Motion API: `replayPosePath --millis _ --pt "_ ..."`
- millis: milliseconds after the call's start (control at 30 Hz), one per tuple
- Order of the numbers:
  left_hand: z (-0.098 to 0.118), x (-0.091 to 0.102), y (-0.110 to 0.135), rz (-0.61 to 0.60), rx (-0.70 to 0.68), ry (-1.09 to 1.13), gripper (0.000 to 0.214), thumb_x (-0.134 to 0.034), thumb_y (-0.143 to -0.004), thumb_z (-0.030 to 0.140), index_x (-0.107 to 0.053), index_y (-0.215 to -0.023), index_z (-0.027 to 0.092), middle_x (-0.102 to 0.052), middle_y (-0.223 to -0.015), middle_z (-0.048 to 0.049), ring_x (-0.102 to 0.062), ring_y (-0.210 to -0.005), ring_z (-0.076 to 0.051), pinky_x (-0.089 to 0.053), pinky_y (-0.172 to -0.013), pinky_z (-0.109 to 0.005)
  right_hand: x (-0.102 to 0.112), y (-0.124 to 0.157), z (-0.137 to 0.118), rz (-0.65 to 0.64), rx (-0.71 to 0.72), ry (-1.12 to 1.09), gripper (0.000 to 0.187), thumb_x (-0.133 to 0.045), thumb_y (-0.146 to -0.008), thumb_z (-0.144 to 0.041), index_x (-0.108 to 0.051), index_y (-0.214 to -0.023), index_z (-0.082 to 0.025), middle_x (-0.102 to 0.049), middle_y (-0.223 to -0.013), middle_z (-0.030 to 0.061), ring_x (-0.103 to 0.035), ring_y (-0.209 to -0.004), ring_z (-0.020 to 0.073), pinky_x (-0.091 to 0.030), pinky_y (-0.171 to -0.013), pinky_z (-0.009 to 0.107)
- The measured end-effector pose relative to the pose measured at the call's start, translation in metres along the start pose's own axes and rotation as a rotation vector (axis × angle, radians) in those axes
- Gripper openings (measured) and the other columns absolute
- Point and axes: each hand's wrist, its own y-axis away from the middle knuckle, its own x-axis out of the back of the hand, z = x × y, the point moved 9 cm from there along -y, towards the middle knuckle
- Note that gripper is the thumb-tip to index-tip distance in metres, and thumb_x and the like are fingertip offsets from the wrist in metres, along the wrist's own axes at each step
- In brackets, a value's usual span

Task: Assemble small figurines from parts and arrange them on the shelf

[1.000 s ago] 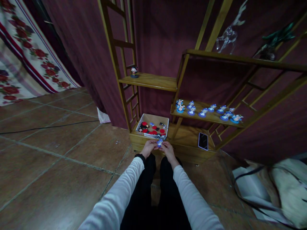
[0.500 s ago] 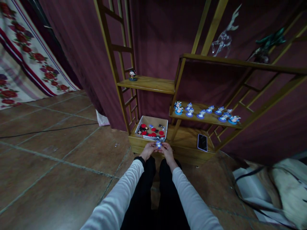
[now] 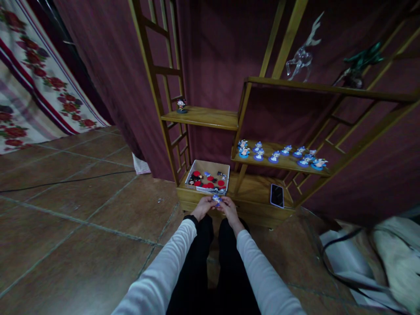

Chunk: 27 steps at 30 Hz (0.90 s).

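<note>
Purple-and-white, small rounded figurine (image 3: 216,200), pinched between the fingertips of the bare left hand (image 3: 204,207) and bare right hand (image 3: 229,207), just in front of a rectangular, white-rimmed cardboard box (image 3: 213,166). Box contents: flat, round red discs (image 3: 196,173) among dark pieces. Brown, smooth wooden shelf (image 3: 289,161) at right carries blue-and-purple, round-based figurines (image 3: 274,156). Versus 0.5 s earlier: two-handed pinch unchanged, shelf group unchanged; view shifted slightly.
</note>
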Motion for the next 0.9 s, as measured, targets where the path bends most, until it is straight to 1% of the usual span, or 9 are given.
replayPosePath --millis 133,367,700,900 --pt "0.0004 -0.0029 -0.0001 -0.020 -0.005 -0.029 0.028 -0.073 -0.057 0.033 -0.067 -0.071 0.009 -0.063 -0.060 -0.0035 -0.052 -0.053 -0.009 -0.037 -0.051 -0.020 0.0027 -0.0017 0.0028 0.017 -0.004 -0.002 0.036 -0.070 -0.059 -0.040 -0.058 -0.086 -0.019 -0.064 -0.076 -0.0004 -0.062 -0.062 0.0136 -0.053 -0.060 0.027" --pt "0.0034 0.0002 -0.0006 0.045 -0.037 -0.053 0.027 -0.073 -0.059 0.030 -0.068 -0.075 0.008 -0.063 -0.059 -0.0029 -0.051 -0.052 -0.009 -0.036 -0.049 -0.020 0.0000 -0.0027 0.0060 0.003 -0.017 -0.007 0.033 -0.069 -0.060 -0.039 -0.058 -0.085 -0.019 -0.064 -0.076 -0.0008 -0.063 -0.062 0.0132 -0.053 -0.060 0.026" --pt "0.0026 -0.0038 0.0011 -0.019 -0.032 0.006 0.027 -0.073 -0.061 0.029 -0.069 -0.079 0.009 -0.064 -0.061 -0.0033 -0.054 -0.056 -0.009 -0.041 -0.057 -0.021 -0.0029 0.0011 -0.0029 -0.020 -0.004 0.020 0.036 -0.068 -0.062 -0.040 -0.058 -0.089 -0.019 -0.065 -0.083 0.0019 -0.064 -0.068 0.0142 -0.054 -0.063 0.027" --pt "0.0021 -0.0018 -0.0002 -0.011 -0.066 -0.010 0.026 -0.072 -0.061 0.027 -0.069 -0.079 0.009 -0.062 -0.061 -0.0029 -0.051 -0.053 -0.008 -0.038 -0.053 -0.020 -0.0015 -0.0009 0.0011 0.005 0.007 0.103 0.036 -0.066 -0.062 -0.042 -0.057 -0.088 -0.019 -0.066 -0.081 0.0022 -0.064 -0.063 0.0140 -0.053 -0.059 0.027"
